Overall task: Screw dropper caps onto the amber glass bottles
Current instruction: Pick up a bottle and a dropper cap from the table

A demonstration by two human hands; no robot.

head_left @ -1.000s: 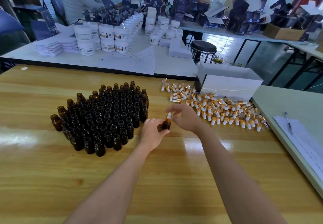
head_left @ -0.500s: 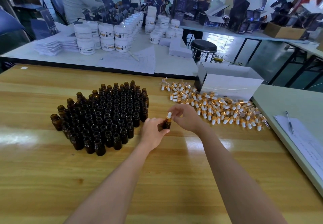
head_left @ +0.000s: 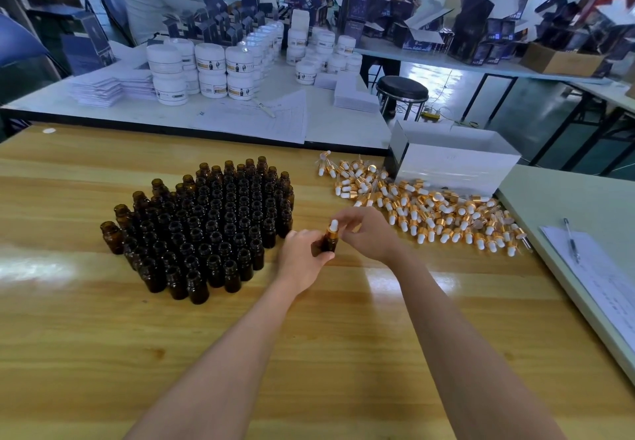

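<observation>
**Capping run: one bottle in hand, the batch barely begun**

Obs. The left hand (head_left: 302,255) is curled round the body of one amber bottle (head_left: 329,243) and holds it upright. The right hand (head_left: 369,233) pinches the dropper cap (head_left: 332,227) at the bottle's neck with its fingertips. The white bulb shows above the gold collar. The collar sits on the neck, but I cannot tell whether it is fully screwed down. I also cannot tell whether the bottle's base rests on the wooden table (head_left: 309,353) or is held just above it.

Position. The held bottle is just beside the near right corner of the block of bottles (head_left: 213,223), between that block and the pile of caps (head_left: 429,214).

Stock. Every bottle in the block that I can make out stands upright with an open neck. The caps lie loose on their sides, spread along the front of a white box (head_left: 453,169) and off to the right.

Progress (judgement). The only capped bottle in view is the one in hand, and I see no finished bottles set aside. The run looks to be at its very start, or the finished bottles go somewhere out of view. Nearly the whole block is left to cap, and the cap pile looks ample for it.

Step in hand (judgement). Tightening this cap.
</observation>
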